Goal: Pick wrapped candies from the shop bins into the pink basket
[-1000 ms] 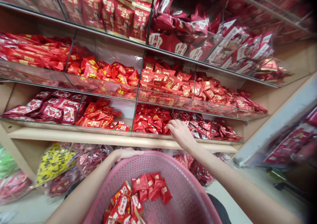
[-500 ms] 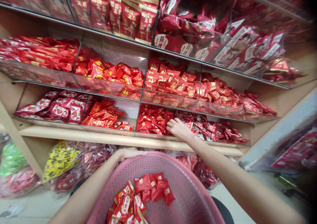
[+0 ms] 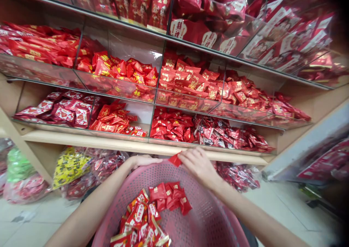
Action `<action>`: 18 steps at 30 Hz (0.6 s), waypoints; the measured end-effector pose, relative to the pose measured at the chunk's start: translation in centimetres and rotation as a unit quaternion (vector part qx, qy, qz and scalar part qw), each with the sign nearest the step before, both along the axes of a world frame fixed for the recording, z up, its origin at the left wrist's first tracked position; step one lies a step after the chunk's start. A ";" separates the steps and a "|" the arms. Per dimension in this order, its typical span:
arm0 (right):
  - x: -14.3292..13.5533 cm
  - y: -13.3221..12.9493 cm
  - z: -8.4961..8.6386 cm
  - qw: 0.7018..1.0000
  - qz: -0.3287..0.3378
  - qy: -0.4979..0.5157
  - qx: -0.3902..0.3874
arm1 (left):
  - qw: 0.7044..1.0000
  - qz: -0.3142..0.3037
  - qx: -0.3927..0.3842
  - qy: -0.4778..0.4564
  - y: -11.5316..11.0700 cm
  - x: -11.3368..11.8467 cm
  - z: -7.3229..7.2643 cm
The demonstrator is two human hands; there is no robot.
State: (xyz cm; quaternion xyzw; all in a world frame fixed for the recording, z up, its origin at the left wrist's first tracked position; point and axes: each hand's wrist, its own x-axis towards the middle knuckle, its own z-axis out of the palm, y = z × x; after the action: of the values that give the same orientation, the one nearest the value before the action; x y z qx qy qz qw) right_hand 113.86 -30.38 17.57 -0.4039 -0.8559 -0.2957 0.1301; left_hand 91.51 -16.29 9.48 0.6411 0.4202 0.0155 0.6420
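Observation:
A pink perforated plastic basket (image 3: pixel 120 188) is in front of me, tilted so that I see into it. My left hand (image 3: pixel 143 160) grips its far rim, the fingers partly hidden. Over the rim's far right side, my right hand (image 3: pixel 197 165) pinches a small red candy packet (image 3: pixel 175 160). Inside the basket, a group of plain red packets (image 3: pixel 170 196) lies beside a heap of red packets with gold ends (image 3: pixel 140 218). Beyond the right hand, a shelf compartment holds similar red packets (image 3: pixel 171 127).
Wooden shelving (image 3: pixel 89 140) with clear dividers holds many red candy packets in compartments. Below it, on the tiled floor, stand plastic bags, among them a yellow bag (image 3: pixel 71 165) and a green one (image 3: pixel 23 165). A white panel (image 3: pixel 302 145) borders the shelf at right.
My right hand has drawn back from the lower shelf compartment to above the basket rim, with a red packet in its fingers. My left hand stays on the rim. The view has shifted slightly.

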 end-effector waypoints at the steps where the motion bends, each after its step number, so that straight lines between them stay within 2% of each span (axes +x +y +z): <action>1: -0.8 -0.5 -1.7 1.000 0.004 0.001 -0.025 | 1.000 -0.003 0.003 -0.004 -0.1 0.0 0.1; 4: -3.0 -1.4 -6.1 0.997 0.000 -0.002 -0.081 | 1.000 -0.006 0.002 -0.012 -0.1 0.1 -0.1; 7: -4.4 -1.5 -8.8 0.993 -0.031 -0.003 -0.113 | 1.000 0.000 -0.007 -0.020 0.1 0.0 -0.6; 14: -5.9 -0.3 -11.1 0.986 -0.121 0.000 -0.114 | 0.999 0.001 -0.022 -0.024 0.3 -0.2 -0.8; 18: -6.3 -0.5 -12.0 0.985 -0.126 0.015 -0.119 | 0.998 -0.005 -0.037 -0.043 0.0 -0.2 -0.5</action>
State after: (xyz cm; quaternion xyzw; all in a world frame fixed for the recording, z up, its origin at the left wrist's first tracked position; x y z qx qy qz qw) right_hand 107.56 -30.93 5.60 -0.5252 -0.8252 -0.2001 0.0557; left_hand 91.31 -16.32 9.01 0.6176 0.3899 0.0244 0.6827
